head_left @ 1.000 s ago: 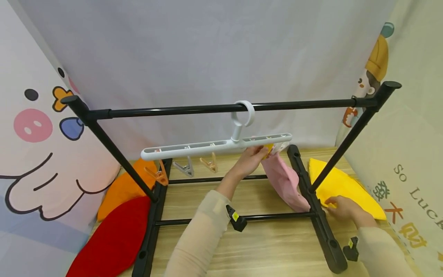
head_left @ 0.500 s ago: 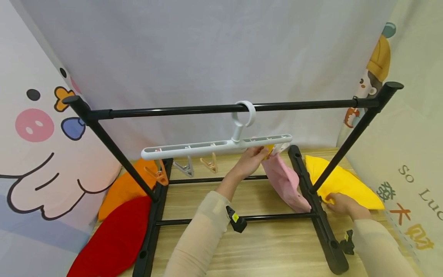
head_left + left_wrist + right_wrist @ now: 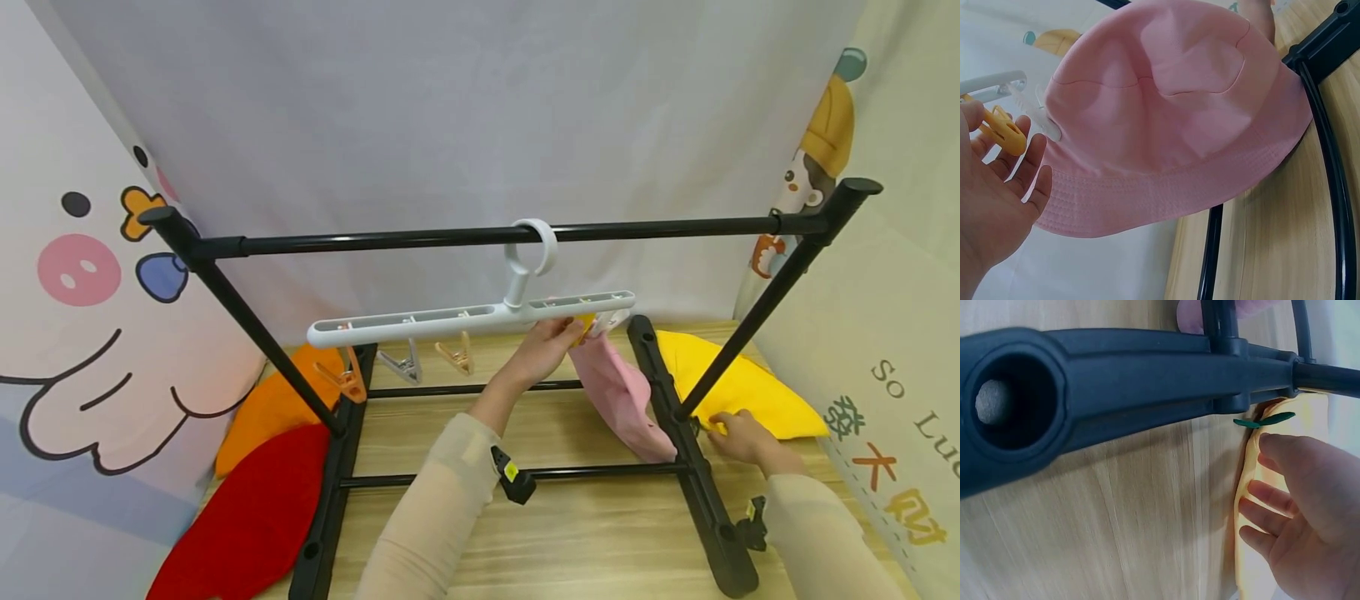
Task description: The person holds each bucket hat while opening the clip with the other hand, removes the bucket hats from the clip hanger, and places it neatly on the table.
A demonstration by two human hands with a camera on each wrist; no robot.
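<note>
My left hand [image 3: 542, 348] pinches a yellow clip [image 3: 1007, 134] on the right half of the white hanger [image 3: 442, 321]. Beside it, a white clip [image 3: 1041, 119] holds the brim of a pink bucket hat [image 3: 1166, 125], which hangs tilted toward the rack's right foot. At the right, my right hand [image 3: 744, 437] pinches the near edge of a yellow hat [image 3: 742, 387] lying on the wooden surface beyond that foot. In the right wrist view, a green leaf-shaped piece [image 3: 1275, 420] sits on the hat's edge by the thumb and forefinger.
The hanger hooks over the top bar [image 3: 360, 240] of a black rack. An orange clip [image 3: 347, 379], a grey clip [image 3: 402, 364] and a pale orange clip [image 3: 456, 356] hang at its left. A red hat [image 3: 247, 508] and an orange hat [image 3: 273, 404] lie beyond the left foot.
My right hand has shifted slightly up and left in the head view, drawing the yellow hat's near edge along. The left hand stays at the yellow clip.
</note>
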